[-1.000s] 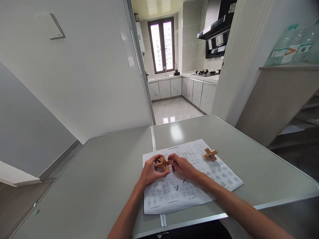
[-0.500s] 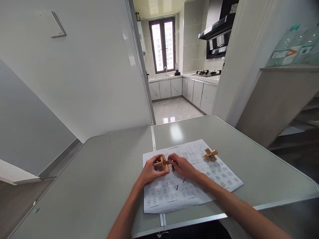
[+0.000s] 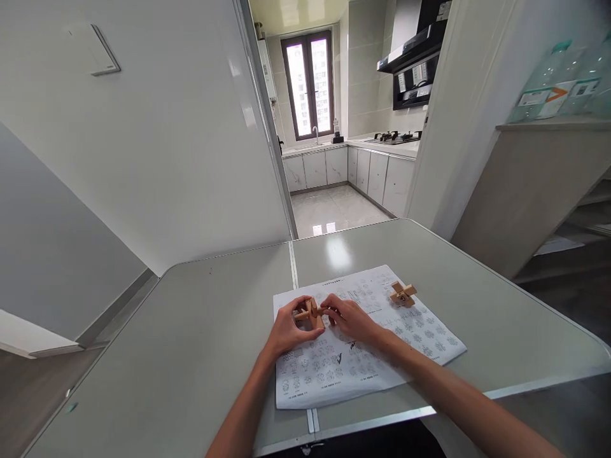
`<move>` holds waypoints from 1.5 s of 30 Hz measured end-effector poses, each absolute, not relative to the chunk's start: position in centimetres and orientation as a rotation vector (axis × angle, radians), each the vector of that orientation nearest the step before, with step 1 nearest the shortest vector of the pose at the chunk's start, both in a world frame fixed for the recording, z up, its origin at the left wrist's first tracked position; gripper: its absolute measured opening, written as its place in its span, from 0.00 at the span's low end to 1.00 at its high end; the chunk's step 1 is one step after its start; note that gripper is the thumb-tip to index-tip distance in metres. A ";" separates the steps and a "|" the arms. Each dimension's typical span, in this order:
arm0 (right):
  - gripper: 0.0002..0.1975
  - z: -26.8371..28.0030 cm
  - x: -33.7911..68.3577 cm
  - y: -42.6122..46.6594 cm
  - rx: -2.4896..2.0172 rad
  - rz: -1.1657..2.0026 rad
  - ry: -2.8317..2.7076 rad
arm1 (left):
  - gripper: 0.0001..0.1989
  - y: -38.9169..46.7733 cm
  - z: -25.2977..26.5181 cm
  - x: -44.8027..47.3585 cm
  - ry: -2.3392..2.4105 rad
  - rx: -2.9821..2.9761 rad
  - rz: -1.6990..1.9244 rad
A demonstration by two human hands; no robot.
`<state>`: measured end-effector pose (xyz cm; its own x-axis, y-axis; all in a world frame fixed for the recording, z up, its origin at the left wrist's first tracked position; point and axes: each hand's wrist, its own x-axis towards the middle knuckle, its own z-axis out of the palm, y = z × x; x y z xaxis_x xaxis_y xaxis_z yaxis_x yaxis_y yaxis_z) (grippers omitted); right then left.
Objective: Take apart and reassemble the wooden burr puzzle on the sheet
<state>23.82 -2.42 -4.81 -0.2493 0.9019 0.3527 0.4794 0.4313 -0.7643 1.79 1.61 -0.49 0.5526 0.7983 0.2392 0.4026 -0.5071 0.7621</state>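
Over the left part of a printed paper sheet [image 3: 334, 381], my left hand [image 3: 287, 327] is wrapped round a wooden burr puzzle [image 3: 314, 314] made of crossed light-brown sticks. From the other side my right hand [image 3: 347, 317] pinches the end of one stick of the same puzzle between thumb and fingers. My fingers cover part of the sticks. A second wooden puzzle [image 3: 403, 294], also of crossed sticks with a dark mark on one face, lies on the sheet's right side, apart from both hands.
The sheet lies on a grey-green folding table [image 3: 214, 331] with a metal seam down its middle. Plastic bottles [image 3: 548, 89] stand on a ledge at the right. Behind the table, a doorway opens to a kitchen with white cabinets [image 3: 315, 166] and a gas stove [image 3: 396, 137].
Both hands stay almost where they were, still on the puzzle. The held puzzle looks very slightly turned. The camera view has shifted a little.
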 end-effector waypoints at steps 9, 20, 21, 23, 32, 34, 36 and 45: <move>0.08 -4.5 24.2 -2.5 -1.160 0.628 -1.918 | 0.36 1.6 -0.5 1.7 0.958 2.182 0.792; 0.09 -4.5 23.9 -2.7 -1.090 0.713 -1.856 | 0.35 1.6 -0.8 2.0 0.928 2.047 0.767; 0.09 -4.5 23.9 -2.8 -1.083 0.721 -1.854 | 0.35 1.6 -0.8 2.0 0.930 2.050 0.767; 0.09 -4.3 23.9 -2.8 -1.073 0.734 -1.853 | 0.35 1.5 -0.7 2.0 0.935 2.061 0.768; 0.08 -4.2 23.9 -2.8 -1.073 0.736 -1.870 | 0.34 1.4 0.1 2.1 0.974 2.084 0.847; 0.08 -4.2 23.9 -2.8 -1.077 0.732 -1.874 | 0.34 1.4 0.0 2.0 0.978 2.070 0.866; 0.07 -4.2 23.8 -2.8 -1.078 0.728 -1.881 | 0.35 1.5 -0.2 2.0 0.978 2.055 0.890; 0.07 -4.2 23.7 -2.9 -1.108 0.714 -1.902 | 0.33 2.6 -0.2 1.7 0.974 1.791 1.208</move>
<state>23.68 -2.87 -4.21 -0.2927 0.8870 0.3571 0.4329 0.4559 -0.7776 1.67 2.62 -0.22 0.2639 0.8888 0.3748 0.1780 -0.4268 0.8867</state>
